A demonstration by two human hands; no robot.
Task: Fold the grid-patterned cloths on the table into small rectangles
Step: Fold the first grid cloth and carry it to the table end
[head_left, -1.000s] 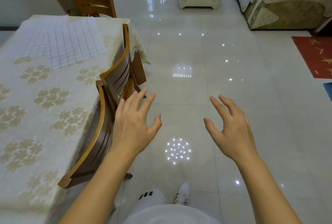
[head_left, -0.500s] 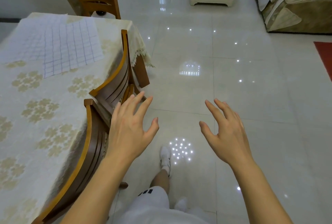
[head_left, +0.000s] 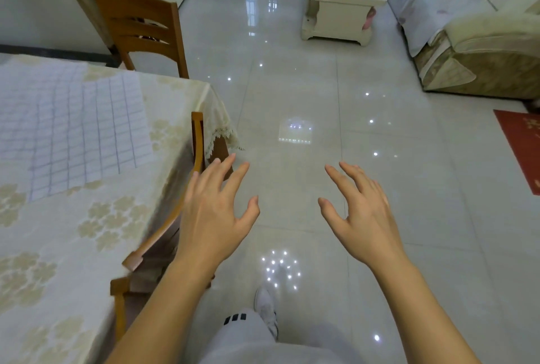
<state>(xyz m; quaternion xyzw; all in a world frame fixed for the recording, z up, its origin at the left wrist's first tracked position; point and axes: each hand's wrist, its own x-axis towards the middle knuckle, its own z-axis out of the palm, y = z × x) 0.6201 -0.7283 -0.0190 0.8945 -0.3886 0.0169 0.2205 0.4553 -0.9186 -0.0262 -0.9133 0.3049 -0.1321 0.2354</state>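
Observation:
A white grid-patterned cloth (head_left: 73,133) lies spread flat on the table (head_left: 58,247), which is covered with a cream floral tablecloth, at the left. My left hand (head_left: 214,211) hovers over the floor beside the table's right edge, fingers spread, holding nothing. My right hand (head_left: 361,211) is held out farther right over the floor, fingers spread and empty. Both hands are well to the right of the cloth and touch nothing.
A wooden chair (head_left: 175,217) is tucked against the table's right side, just under my left hand. Another wooden chair (head_left: 143,30) stands at the far end. A white coffee table (head_left: 342,1), a sofa (head_left: 479,51) and a red mat (head_left: 523,147) lie ahead on the glossy tiles.
I have walked forward along the table, so the grid cloth and far chair are now closer. Both hands stay raised, open and empty.

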